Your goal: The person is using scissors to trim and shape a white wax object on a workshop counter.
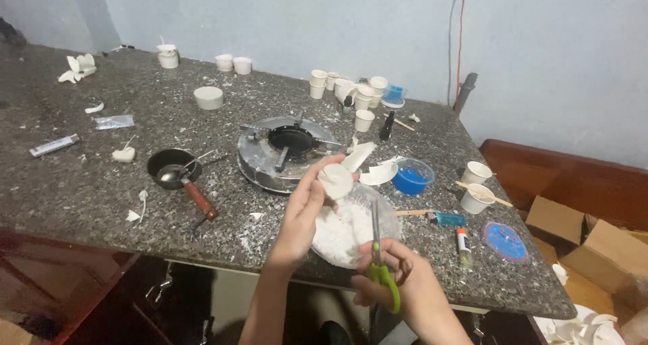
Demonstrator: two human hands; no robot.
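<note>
My left hand holds a round white lump over a clear bowl filled with white flakes. My right hand grips green-handled scissors, their blades pointing up over the bowl. Both hands hover at the front edge of the speckled grey stone counter. A small round gas burner sits just behind the bowl.
A small black pan with a spoon and wooden handle lies left of the burner. A blue-filled clear cup, several small white cups, sticks, a lighter and a blue lid are scattered right. Cardboard boxes stand at the right.
</note>
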